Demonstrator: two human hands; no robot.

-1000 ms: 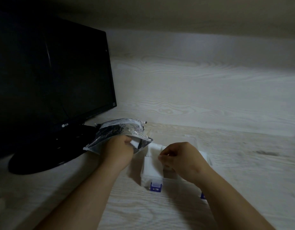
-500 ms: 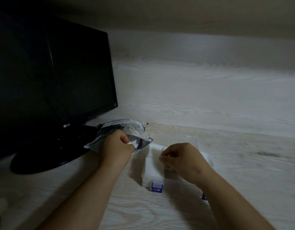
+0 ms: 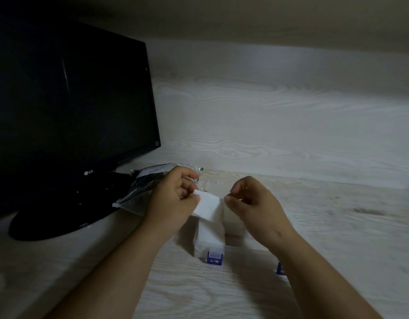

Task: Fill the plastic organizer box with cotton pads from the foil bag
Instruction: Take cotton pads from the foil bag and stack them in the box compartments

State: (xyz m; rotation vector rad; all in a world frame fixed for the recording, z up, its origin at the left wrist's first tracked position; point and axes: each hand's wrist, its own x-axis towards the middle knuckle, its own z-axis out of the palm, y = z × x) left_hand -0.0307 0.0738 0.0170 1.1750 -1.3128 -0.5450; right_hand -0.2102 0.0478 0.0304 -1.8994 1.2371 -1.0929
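1. Pale wood-grain desk [image 3: 325, 238] and wall; a dark monitor [image 3: 67, 107] stands at the left.
2. By its foot lies the bag [image 3: 146, 183], partly behind the left hand [image 3: 173, 203].
3. That hand pinches one white pad [image 3: 207, 207] by its left edge, above the box [image 3: 211, 249] (whose left compartment already holds a stack).
4. The right hand [image 3: 254, 203] is curled, fingertips just beside the pad's right edge; I cannot tell whether they touch it.
5. Best to steady both edges, keep the pad flat and lower it square onto the stack.
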